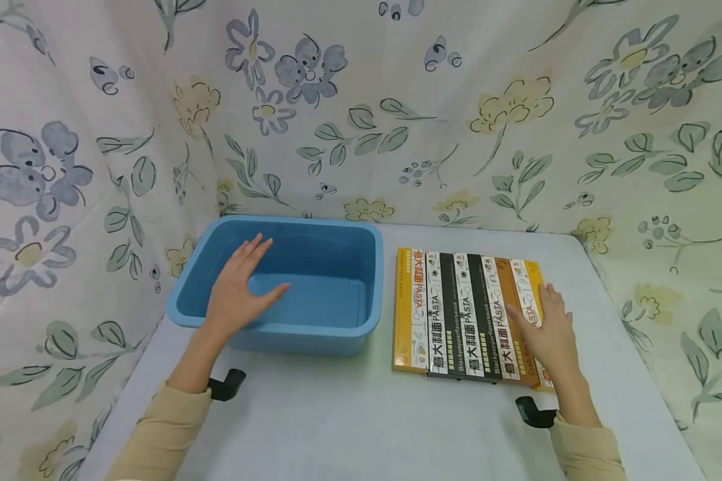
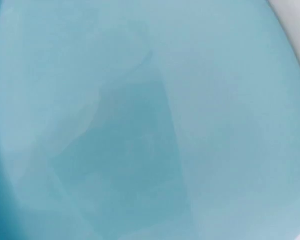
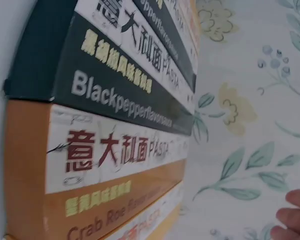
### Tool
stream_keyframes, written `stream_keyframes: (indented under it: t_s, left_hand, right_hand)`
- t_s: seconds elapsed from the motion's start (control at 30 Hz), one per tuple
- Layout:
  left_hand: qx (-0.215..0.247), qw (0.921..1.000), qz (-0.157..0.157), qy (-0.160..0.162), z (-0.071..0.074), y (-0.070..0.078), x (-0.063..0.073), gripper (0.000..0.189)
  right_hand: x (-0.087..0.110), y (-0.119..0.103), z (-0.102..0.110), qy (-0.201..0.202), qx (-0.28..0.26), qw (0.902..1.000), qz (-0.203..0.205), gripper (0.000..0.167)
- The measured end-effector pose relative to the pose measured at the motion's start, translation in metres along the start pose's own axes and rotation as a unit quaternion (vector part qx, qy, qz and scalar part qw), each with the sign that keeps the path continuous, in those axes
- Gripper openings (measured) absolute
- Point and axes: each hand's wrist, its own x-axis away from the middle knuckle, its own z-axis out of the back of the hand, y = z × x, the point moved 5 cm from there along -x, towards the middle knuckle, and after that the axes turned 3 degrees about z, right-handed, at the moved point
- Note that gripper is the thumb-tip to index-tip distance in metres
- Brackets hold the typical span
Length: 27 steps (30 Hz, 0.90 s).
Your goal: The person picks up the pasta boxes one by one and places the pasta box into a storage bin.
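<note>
1. Two bare hands are spread wide with nothing held: the left hand [image 1: 236, 290] over the left part of the blue tub [image 1: 313, 330], the right hand [image 1: 550, 334] over the right end of the row of pasta boxes [image 1: 469, 314]. Whether the right fingertips touch cardboard, I cannot tell.
2. Five boxes lie side by side, right of centre in the frame, on the pale worktop [image 1: 361, 421]; the tub stands left of centre.
3. For a sound grip, I judge the rightmost yellow-and-white box [image 1: 534, 270] the easiest start: its outer long side is free, so thumb and fingers could pinch across its width without shoving its neighbours.
4. Lifting level, with light pressure, should spare the thin card from denting; clearing the tub's rim looks like the main care.
5. Each box is a long, flat, straight-edged carton, smooth and printed, banded in white with yellow, black or brown.
6. Smooth, probably plastic, the tub has rounded corners, a rolled-looking rim and a flat floor with a recessed panel.
7. Softly creased floral cloth [image 1: 433, 150] fills the upper frame.
</note>
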Motion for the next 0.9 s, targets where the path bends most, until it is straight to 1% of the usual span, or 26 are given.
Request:
stream_keyframes:
  t_s: [0.07, 0.13, 0.2, 0.27, 0.4, 0.6, 0.67, 0.8, 0.9]
  left_hand:
    - [0.025, 0.9996, 0.003, -0.010, 0.004, -0.003, 0.001, 0.080]
    - [0.046, 0.9986, -0.002, -0.026, 0.007, -0.005, 0.002, 0.081]
    - [0.061, 0.9973, -0.012, -0.038, 0.011, -0.008, 0.004, 0.081]
    - [0.069, 0.9965, -0.018, -0.044, 0.014, -0.011, 0.006, 0.082]
    - [0.067, 0.9972, -0.013, -0.029, 0.023, -0.016, 0.011, 0.083]
    - [0.040, 0.9992, -0.007, -0.007, 0.034, -0.027, 0.018, 0.084]
    - [0.034, 0.9994, 0.004, -0.005, 0.037, -0.032, 0.021, 0.084]
    - [0.037, 0.9982, 0.047, -0.002, 0.045, -0.043, 0.031, 0.084]
    - [0.033, 0.9971, 0.067, 0.012, 0.051, -0.049, 0.038, 0.084]
  right_hand:
    - [0.002, 0.004, 0.000, 0.004, -0.003, 1.0000, 0.004, 0.088]
    - [0.004, 0.009, 0.000, 0.008, -0.005, 0.9999, 0.014, 0.087]
    - [0.007, 0.013, 0.000, 0.007, -0.009, 0.9997, 0.023, 0.087]
    - [0.009, 0.019, -0.001, 0.005, -0.015, 0.9994, 0.029, 0.087]
    - [0.016, 0.031, -0.004, -0.003, -0.019, 0.9995, 0.024, 0.087]
    - [0.024, 0.052, -0.009, -0.011, -0.012, 0.9999, -0.001, 0.089]
    - [0.027, 0.059, -0.011, -0.015, -0.011, 0.9998, -0.010, 0.089]
    - [0.032, 0.071, -0.012, -0.020, -0.011, 0.9995, -0.024, 0.088]
    - [0.038, 0.078, -0.013, -0.020, -0.014, 0.9993, -0.029, 0.086]
